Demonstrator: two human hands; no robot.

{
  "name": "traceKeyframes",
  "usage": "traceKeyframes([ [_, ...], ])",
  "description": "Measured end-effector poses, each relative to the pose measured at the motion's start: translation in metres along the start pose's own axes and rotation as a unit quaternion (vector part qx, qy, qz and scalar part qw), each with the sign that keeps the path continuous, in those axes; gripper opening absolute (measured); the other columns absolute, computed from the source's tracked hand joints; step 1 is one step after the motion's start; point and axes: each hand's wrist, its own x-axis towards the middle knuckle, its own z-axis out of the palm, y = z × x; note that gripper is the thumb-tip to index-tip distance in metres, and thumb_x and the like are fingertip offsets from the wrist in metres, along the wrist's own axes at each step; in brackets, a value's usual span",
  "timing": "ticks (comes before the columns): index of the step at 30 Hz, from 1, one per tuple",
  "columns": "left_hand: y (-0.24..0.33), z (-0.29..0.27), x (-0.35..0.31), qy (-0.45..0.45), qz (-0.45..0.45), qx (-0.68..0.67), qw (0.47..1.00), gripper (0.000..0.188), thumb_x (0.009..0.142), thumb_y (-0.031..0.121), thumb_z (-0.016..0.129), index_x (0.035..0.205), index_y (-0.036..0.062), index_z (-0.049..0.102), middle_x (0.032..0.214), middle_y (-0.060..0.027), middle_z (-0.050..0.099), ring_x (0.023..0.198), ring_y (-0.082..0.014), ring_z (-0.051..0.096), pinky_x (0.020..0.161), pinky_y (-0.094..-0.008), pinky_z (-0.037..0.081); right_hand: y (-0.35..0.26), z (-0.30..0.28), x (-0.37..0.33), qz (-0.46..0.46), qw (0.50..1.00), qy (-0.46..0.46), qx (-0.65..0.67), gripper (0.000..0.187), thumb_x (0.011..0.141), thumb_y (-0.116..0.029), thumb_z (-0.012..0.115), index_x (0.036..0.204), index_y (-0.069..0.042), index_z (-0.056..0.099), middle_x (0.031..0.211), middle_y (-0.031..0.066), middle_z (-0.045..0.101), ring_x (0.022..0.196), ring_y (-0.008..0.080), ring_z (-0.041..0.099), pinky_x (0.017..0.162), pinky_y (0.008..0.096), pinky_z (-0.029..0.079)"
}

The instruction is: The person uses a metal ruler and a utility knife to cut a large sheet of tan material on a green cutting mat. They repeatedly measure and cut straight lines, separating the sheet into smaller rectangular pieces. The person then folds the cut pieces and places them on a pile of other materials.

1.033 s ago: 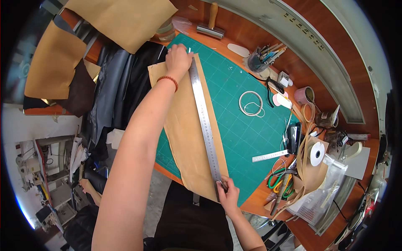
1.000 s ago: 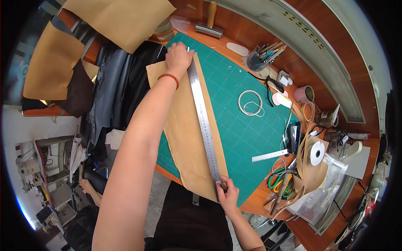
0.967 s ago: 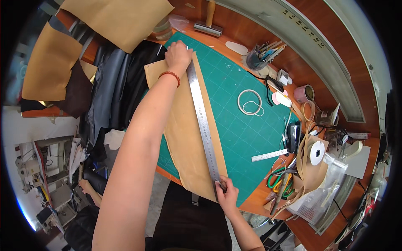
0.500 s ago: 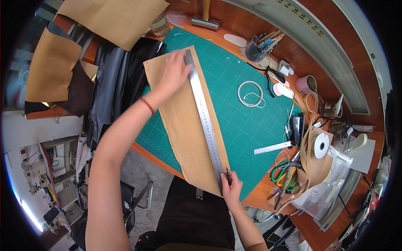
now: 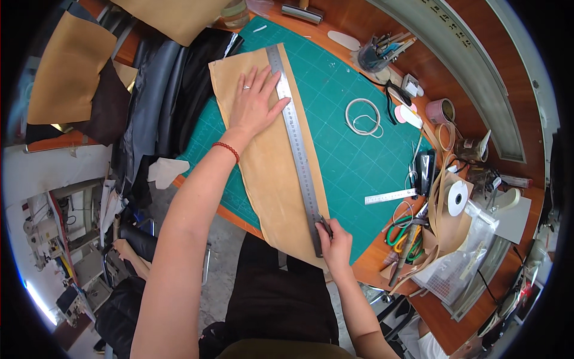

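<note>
Right of tan sheet (image 5: 272, 173): coil (image 5: 347, 116); scissors (image 5: 388, 236)

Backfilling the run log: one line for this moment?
left hand: across tan sheet and steel ruler | right hand: holding dark tool near ruler's lower end | sheet: over green mat

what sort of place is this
Probably a leatherworking workshop: a green cutting mat on the bench, a long metal ruler on a tan sheet, and dark, leather-like rolls beside them.
</note>
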Motion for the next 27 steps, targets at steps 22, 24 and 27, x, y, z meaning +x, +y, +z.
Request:
traceKeyframes([
  [22,-0.002,0.002,0.001,-0.020,-0.003,0.037,0.999,0.068,0.094,0.053,0.062,0.149,0.0158,0.047,0.156,-0.0079,0.043,0.148,-0.0359,0.031,0.123,-0.0537,0.020,0.011,-0.049,0.024,-0.069,0.976,-0.042,-0.202,0.016,0.084,-0.016,0.076,0.087,-0.007,0.064,0.074,0.0158,0.065,0.065,0.0377,0.065,0.058,0.0464,0.051],
  [24,-0.003,0.000,0.000,-0.018,-0.006,0.031,0.999,0.068,0.094,0.053,0.062,0.149,0.0161,0.047,0.156,-0.0076,0.043,0.148,-0.0357,0.031,0.123,-0.0540,0.020,0.040,-0.087,0.041,-0.067,0.971,-0.007,-0.231,0.019,0.078,-0.010,0.075,0.095,-0.011,0.067,0.086,0.0123,0.066,0.071,0.0346,0.067,0.063,0.0447,0.054],
  [27,-0.002,0.001,0.001,-0.008,-0.006,0.026,1.000,0.070,0.093,0.053,0.062,0.149,0.0150,0.046,0.156,-0.0072,0.043,0.148,-0.0357,0.032,0.123,-0.0546,0.020,0.054,-0.140,0.071,-0.045,0.979,0.030,-0.199,0.027,0.079,-0.001,0.076,0.104,-0.004,0.067,0.108,0.0115,0.058,0.071,0.0288,0.060,0.065,0.0389,0.051],
])
